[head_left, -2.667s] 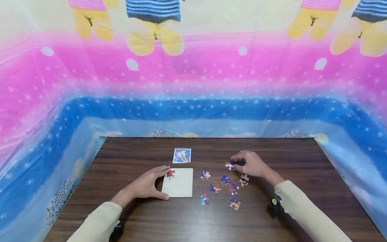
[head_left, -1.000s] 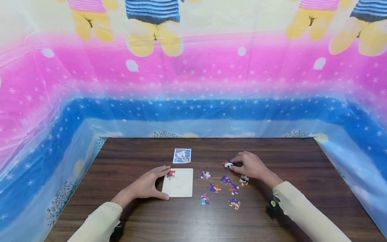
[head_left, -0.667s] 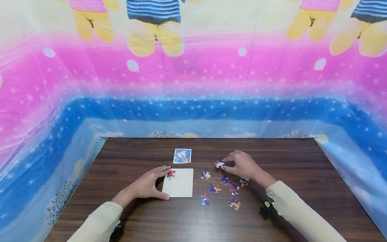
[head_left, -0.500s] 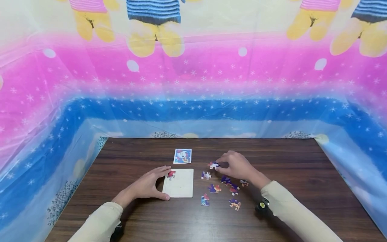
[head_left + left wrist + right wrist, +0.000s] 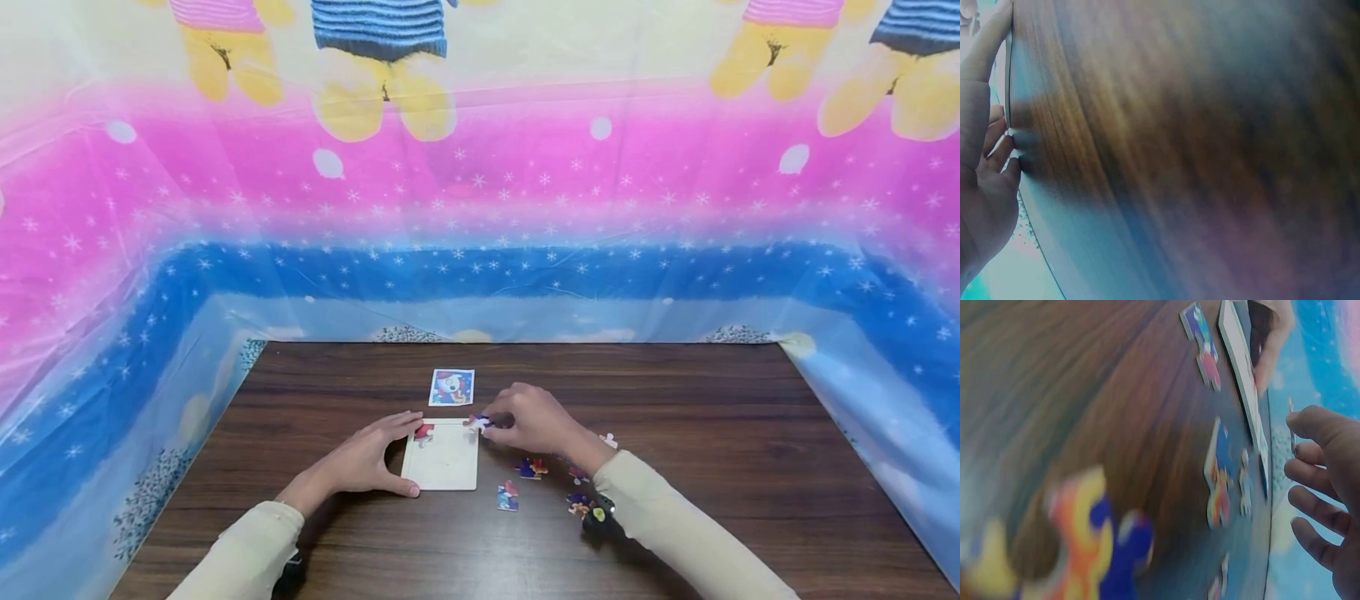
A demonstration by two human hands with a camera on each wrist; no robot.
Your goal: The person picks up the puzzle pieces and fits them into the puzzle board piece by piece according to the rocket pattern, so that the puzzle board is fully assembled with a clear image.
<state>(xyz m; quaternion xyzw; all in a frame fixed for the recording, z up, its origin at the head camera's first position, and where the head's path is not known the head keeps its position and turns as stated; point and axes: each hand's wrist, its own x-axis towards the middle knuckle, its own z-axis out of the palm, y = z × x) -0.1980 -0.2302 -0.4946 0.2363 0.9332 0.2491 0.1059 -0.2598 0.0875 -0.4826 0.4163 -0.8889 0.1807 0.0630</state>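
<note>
A white square puzzle board (image 5: pixel 450 467) lies on the table, with a red-and-white jigsaw piece (image 5: pixel 423 433) in its far left corner. Around the board's left side curves my left hand (image 5: pixel 367 454), thumb at the near corner and fingers at the far one. Over the far right corner, my right hand (image 5: pixel 536 421) pinches a purple, red and white jigsaw piece (image 5: pixel 477 425) between thumb and fingers. In the right wrist view this held piece (image 5: pixel 1292 431) appears edge-on, apart from the board. The left wrist view catches my left fingers at the frame's edge and blurred wood.
Loose jigsaw pieces lie right of the board, including a purple-orange one (image 5: pixel 532 468) and a blue-red one (image 5: pixel 507 496). Others sit near or under the right forearm, partly hidden. A small picture card (image 5: pixel 452 387) lies beyond the board. Printed cloth (image 5: pixel 480 267) hangs behind the table (image 5: pixel 360 550).
My right hand has carried the pinched piece leftward from the far right of the loose pieces to the board's far right corner. My left hand and the board have stayed put.
</note>
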